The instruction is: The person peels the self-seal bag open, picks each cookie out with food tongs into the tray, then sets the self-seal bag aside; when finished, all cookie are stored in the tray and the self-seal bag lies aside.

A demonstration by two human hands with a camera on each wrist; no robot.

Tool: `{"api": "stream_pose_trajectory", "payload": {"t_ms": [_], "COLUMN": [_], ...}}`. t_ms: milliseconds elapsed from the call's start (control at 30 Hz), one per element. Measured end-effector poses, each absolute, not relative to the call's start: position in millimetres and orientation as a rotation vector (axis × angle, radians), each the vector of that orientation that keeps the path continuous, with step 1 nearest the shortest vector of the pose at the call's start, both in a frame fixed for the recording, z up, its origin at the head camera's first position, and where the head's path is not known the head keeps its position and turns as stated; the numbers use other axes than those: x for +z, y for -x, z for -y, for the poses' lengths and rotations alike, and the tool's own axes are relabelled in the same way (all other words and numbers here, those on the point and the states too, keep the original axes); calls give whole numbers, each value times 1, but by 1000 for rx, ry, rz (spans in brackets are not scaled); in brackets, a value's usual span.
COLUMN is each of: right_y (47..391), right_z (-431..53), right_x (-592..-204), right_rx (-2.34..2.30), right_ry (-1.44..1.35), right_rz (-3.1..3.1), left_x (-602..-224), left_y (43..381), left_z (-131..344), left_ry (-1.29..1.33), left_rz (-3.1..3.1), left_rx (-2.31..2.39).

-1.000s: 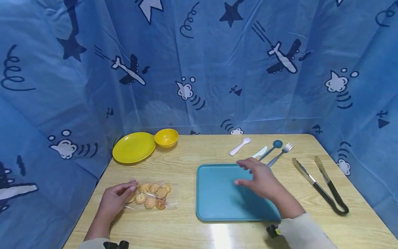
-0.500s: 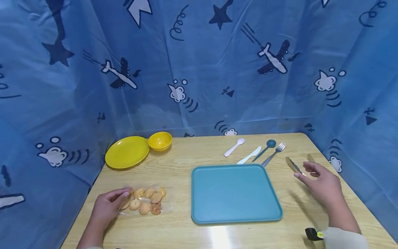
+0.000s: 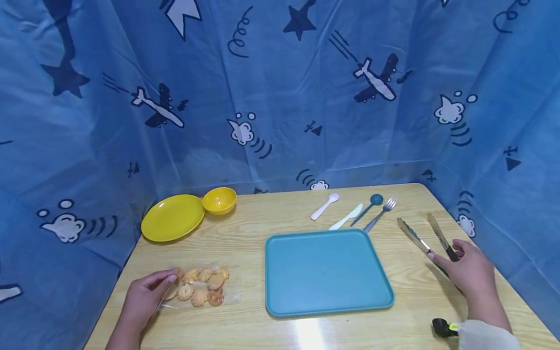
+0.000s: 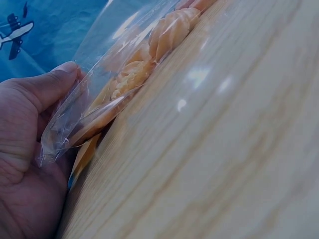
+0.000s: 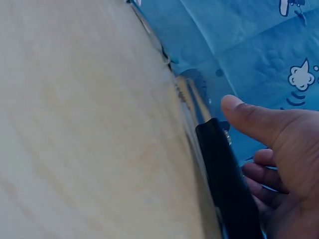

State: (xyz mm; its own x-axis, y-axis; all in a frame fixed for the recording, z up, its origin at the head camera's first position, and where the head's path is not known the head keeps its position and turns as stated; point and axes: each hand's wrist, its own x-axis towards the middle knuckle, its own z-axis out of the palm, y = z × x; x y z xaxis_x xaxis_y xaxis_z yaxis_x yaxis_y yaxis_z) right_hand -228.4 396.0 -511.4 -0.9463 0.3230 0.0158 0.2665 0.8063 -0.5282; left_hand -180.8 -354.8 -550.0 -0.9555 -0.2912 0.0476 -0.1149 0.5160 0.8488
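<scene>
A clear bag of cookies [image 3: 199, 287] lies flat on the left of the table. My left hand [image 3: 142, 296] pinches its near-left edge between thumb and fingers; in the left wrist view the thumb [image 4: 62, 72] is on the plastic, and the other fingers are mostly hidden. On the right lie metal tongs [image 3: 413, 234] with black handles, their two arms spread apart. Over the handles is my right hand [image 3: 472, 267], thumb towards the left arm, fingers by the right one. In the right wrist view a gap shows between the thumb [image 5: 259, 119] and the black handle [image 5: 224, 174].
A teal tray [image 3: 328, 272] lies mid-table. Behind it are a pale spoon [image 3: 324, 206], a light knife [image 3: 346, 217], a dark teal spoon [image 3: 367, 209] and a fork [image 3: 380, 214]. A yellow plate [image 3: 172, 218] and yellow bowl [image 3: 219, 201] stand back left. Blue curtains [image 3: 280, 97] enclose the table.
My right hand has moved from above the tray rightwards, then down to the tongs' handles. The left hand stays at the cookie bag. The head view has shifted slightly right.
</scene>
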Motion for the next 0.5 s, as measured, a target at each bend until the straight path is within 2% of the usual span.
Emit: {"api": "stream_pose_trajectory", "payload": {"t_ms": [500], "right_y": [232], "right_z": [-398], "right_x": [-523], "right_rx": [733], "right_ry": [448], "right_rz": [2935], "left_x": [-554], "left_y": [179], "left_z": [354], "left_ry": [-309], "left_rz": [2571], "left_rx": [-1369]}}
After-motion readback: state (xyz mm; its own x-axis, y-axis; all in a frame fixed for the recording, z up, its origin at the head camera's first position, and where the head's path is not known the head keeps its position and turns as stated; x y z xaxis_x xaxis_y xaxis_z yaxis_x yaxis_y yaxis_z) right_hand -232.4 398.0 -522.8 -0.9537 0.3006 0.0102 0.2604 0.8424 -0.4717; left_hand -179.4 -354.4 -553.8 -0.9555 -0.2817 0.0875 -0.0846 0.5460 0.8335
